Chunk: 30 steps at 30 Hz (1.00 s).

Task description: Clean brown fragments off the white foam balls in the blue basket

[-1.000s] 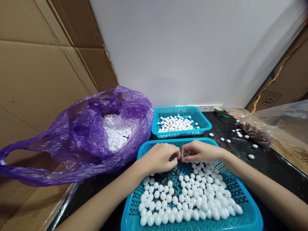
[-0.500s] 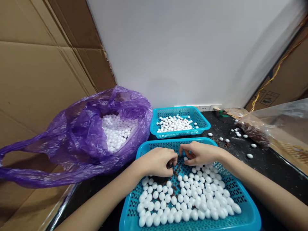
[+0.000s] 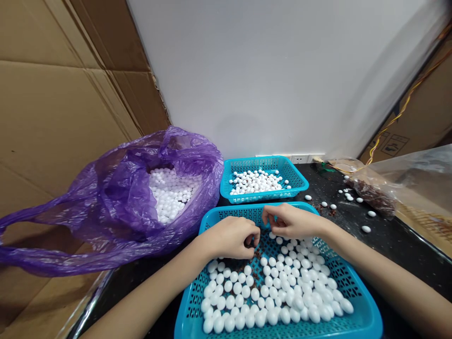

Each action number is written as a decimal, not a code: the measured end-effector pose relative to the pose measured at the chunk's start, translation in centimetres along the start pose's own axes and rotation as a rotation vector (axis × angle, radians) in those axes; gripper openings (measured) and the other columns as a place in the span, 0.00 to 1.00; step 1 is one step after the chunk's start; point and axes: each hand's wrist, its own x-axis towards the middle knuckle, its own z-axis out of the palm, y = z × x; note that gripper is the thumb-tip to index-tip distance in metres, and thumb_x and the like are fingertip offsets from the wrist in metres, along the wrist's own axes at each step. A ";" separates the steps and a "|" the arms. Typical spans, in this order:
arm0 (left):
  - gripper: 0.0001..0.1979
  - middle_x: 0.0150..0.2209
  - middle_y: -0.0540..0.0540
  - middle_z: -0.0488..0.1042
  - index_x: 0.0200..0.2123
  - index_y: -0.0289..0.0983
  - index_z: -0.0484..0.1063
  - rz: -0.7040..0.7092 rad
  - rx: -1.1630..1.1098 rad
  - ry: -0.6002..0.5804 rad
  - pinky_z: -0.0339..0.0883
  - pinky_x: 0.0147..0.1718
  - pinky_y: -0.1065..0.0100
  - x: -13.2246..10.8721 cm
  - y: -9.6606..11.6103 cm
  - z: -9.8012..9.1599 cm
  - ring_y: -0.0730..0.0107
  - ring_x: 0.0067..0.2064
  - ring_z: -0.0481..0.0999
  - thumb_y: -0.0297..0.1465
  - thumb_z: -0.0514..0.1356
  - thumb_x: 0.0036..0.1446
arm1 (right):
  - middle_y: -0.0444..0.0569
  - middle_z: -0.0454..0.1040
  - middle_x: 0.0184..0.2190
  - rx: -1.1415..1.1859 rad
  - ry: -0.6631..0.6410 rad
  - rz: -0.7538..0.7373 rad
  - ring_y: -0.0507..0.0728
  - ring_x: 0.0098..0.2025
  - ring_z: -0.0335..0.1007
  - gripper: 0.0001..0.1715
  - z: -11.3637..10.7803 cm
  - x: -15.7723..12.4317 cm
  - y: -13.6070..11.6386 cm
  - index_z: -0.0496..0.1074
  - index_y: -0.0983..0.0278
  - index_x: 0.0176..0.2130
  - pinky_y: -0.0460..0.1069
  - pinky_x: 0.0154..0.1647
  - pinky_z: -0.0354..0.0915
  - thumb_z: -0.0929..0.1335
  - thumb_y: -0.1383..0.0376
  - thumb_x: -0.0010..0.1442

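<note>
Sorting out what's where: L hand sits curled over mid near blue mesh basket, fingertips pinched narrow at brown bits; hidden by the fingers, so can't tell if it's holding anything. R hand is just beside it, toward far rim, fingers hooked in narrow pinch above white foam balls; nothing clearly held, can't tell.

Near basket has a big batch of balls, mostly 1 layer, thick toward front & R side. Brown bits lie btwn balls & on mesh, mostly mid-basket under/near hands. Back blue basket, against wall, holds smaller white pile, few brown specks visible. Purple plastic bag, L of baskets, holds large heap of white balls.

Black counter carries both baskets; loose balls & brown crumbs lie toward its R side, near clear plastic bag w/ brown stuff at R edge. Behind: white wall, wall socket at back edge. Cardboard sheets line L side, more cardboard at R w/ yellow wires.
</note>
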 end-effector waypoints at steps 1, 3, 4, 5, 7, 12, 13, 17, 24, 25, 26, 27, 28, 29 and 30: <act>0.06 0.29 0.52 0.74 0.30 0.39 0.72 -0.004 -0.011 0.000 0.59 0.26 0.73 0.0 0.0 0.0 0.70 0.30 0.73 0.27 0.58 0.46 | 0.41 0.65 0.23 0.006 0.021 -0.005 0.50 0.23 0.58 0.10 0.0 0.0 0.0 0.64 0.64 0.37 0.43 0.22 0.51 0.63 0.74 0.52; 0.05 0.29 0.52 0.75 0.30 0.39 0.72 -0.001 -0.027 0.002 0.59 0.26 0.73 0.0 0.1 0.0 0.70 0.30 0.73 0.27 0.58 0.46 | 0.41 0.65 0.24 0.023 0.068 -0.015 0.49 0.23 0.57 0.10 0.0 0.1 0.0 0.64 0.64 0.37 0.43 0.22 0.51 0.62 0.74 0.53; 0.05 0.29 0.51 0.75 0.29 0.38 0.72 0.004 -0.034 0.005 0.60 0.26 0.73 0.0 0.1 0.0 0.70 0.30 0.73 0.27 0.58 0.46 | 0.40 0.64 0.24 0.032 0.097 -0.020 0.48 0.22 0.56 0.10 0.0 0.1 0.0 0.63 0.64 0.37 0.43 0.22 0.51 0.62 0.74 0.53; 0.05 0.29 0.51 0.75 0.29 0.38 0.72 0.011 -0.043 0.010 0.60 0.26 0.74 0.0 0.1 -0.1 0.70 0.30 0.73 0.26 0.58 0.46 | 0.40 0.64 0.24 0.041 0.128 -0.023 0.48 0.22 0.55 0.09 0.0 0.1 0.1 0.63 0.64 0.37 0.43 0.22 0.51 0.62 0.74 0.53; 0.05 0.29 0.51 0.75 0.29 0.37 0.72 0.024 -0.064 0.014 0.60 0.27 0.74 0.1 0.2 -0.1 0.71 0.30 0.73 0.25 0.57 0.47 | 0.41 0.63 0.25 0.054 0.184 -0.025 0.47 0.22 0.54 0.08 0.1 0.2 0.2 0.62 0.64 0.36 0.42 0.21 0.50 0.61 0.74 0.54; 0.05 0.29 0.51 0.75 0.29 0.37 0.73 0.030 -0.104 -0.006 0.61 0.27 0.74 0.1 0.1 -0.1 0.72 0.29 0.72 0.24 0.57 0.48 | 0.41 0.63 0.26 0.049 0.216 -0.037 0.47 0.22 0.53 0.08 0.1 0.2 0.4 0.63 0.64 0.34 0.42 0.22 0.50 0.61 0.75 0.54; 0.05 0.29 0.50 0.75 0.29 0.37 0.73 0.031 -0.105 -0.007 0.61 0.28 0.74 0.1 0.1 -0.1 0.72 0.29 0.72 0.24 0.58 0.48 | 0.41 0.63 0.26 0.044 0.208 -0.040 0.47 0.22 0.53 0.09 0.1 0.1 0.4 0.63 0.64 0.34 0.42 0.22 0.51 0.61 0.76 0.53; 0.04 0.31 0.50 0.75 0.30 0.37 0.72 0.055 -0.101 0.019 0.61 0.29 0.73 0.1 0.0 -0.1 0.71 0.31 0.72 0.25 0.57 0.51 | 0.40 0.64 0.24 0.026 0.150 -0.041 0.48 0.23 0.56 0.08 0.0 0.1 0.1 0.65 0.64 0.33 0.43 0.23 0.52 0.62 0.75 0.52; 0.06 0.35 0.48 0.72 0.36 0.36 0.68 0.163 -0.175 0.097 0.63 0.35 0.71 0.1 0.3 -0.4 0.69 0.36 0.72 0.26 0.52 0.60 | 0.42 0.69 0.25 -0.093 0.045 -0.027 0.49 0.24 0.60 0.07 0.0 -0.1 -0.3 0.68 0.65 0.30 0.44 0.24 0.51 0.63 0.73 0.48; 0.06 0.36 0.47 0.72 0.37 0.36 0.68 0.163 -0.173 0.109 0.63 0.35 0.71 0.1 0.3 -0.5 0.69 0.36 0.72 0.27 0.52 0.61 | 0.42 0.69 0.24 -0.131 0.033 -0.016 0.49 0.23 0.60 0.06 0.0 -0.2 -0.3 0.68 0.65 0.29 0.44 0.23 0.50 0.64 0.72 0.48; 0.06 0.36 0.47 0.72 0.37 0.36 0.67 0.162 -0.171 0.121 0.62 0.35 0.70 0.1 0.4 -0.5 0.69 0.36 0.71 0.27 0.51 0.61 | 0.42 0.70 0.23 -0.177 0.016 0.002 0.49 0.23 0.59 0.04 0.1 -0.2 -0.4 0.68 0.65 0.29 0.44 0.23 0.49 0.64 0.71 0.47; 0.06 0.36 0.47 0.72 0.37 0.36 0.67 0.158 -0.171 0.132 0.62 0.35 0.70 0.1 0.4 -0.5 0.69 0.36 0.71 0.27 0.51 0.61 | 0.43 0.70 0.22 -0.229 -0.005 0.026 0.50 0.22 0.59 0.03 0.2 -0.2 -0.5 0.68 0.65 0.27 0.45 0.23 0.48 0.65 0.69 0.47; 0.06 0.36 0.47 0.72 0.37 0.36 0.66 0.155 -0.173 0.140 0.62 0.34 0.70 0.1 0.4 -0.6 0.69 0.36 0.71 0.28 0.51 0.62 | 0.43 0.69 0.20 -0.286 -0.026 0.055 0.50 0.21 0.58 0.03 0.3 -0.3 -0.6 0.69 0.65 0.26 0.45 0.22 0.47 0.66 0.67 0.47; 0.06 0.36 0.47 0.72 0.37 0.36 0.66 0.150 -0.177 0.144 0.62 0.34 0.70 0.1 0.4 -0.5 0.69 0.36 0.71 0.28 0.50 0.62 | 0.44 0.69 0.19 -0.340 -0.047 0.086 0.50 0.20 0.58 0.05 0.4 -0.3 -0.7 0.69 0.64 0.24 0.46 0.22 0.46 0.67 0.64 0.46; 0.06 0.36 0.47 0.72 0.38 0.36 0.66 0.146 -0.183 0.147 0.62 0.34 0.70 0.1 0.5 -0.5 0.69 0.36 0.71 0.28 0.50 0.62 | 0.44 0.68 0.18 -0.390 -0.063 0.114 0.51 0.20 0.57 0.07 0.5 -0.3 -0.8 0.69 0.64 0.22 0.46 0.21 0.46 0.67 0.63 0.46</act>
